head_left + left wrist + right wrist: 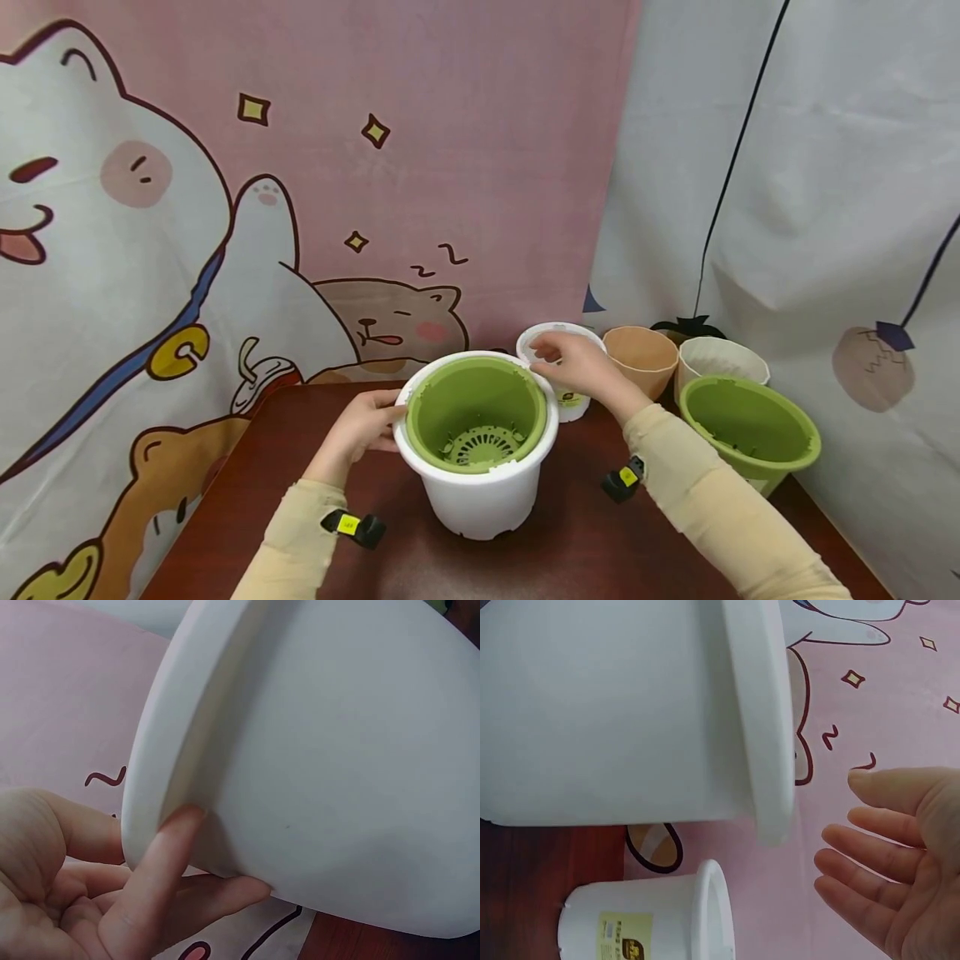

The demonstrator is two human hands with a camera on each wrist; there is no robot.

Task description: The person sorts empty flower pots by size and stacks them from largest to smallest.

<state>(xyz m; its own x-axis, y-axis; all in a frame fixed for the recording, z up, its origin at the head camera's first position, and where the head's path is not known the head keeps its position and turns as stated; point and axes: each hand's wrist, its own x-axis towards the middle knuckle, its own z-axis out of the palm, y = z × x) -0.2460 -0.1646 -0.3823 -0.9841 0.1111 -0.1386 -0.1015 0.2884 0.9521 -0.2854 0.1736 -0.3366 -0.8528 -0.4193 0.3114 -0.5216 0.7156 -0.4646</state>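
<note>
A white flower pot stands upright at the middle of the table, with a green flower pot nested inside it. The green pot's slotted bottom shows in the head view. My left hand grips the white pot's rim on the left side; in the left wrist view its fingers curl beneath the rim of the white pot. Beyond the rim on the right, my right hand hovers apart from it. The right wrist view shows that hand's fingers spread, with nothing in them.
Behind my right hand stands a smaller white pot with a yellowish label. To its right are an orange pot, a cream pot and another green pot. A cartoon-printed cloth hangs behind the dark red table.
</note>
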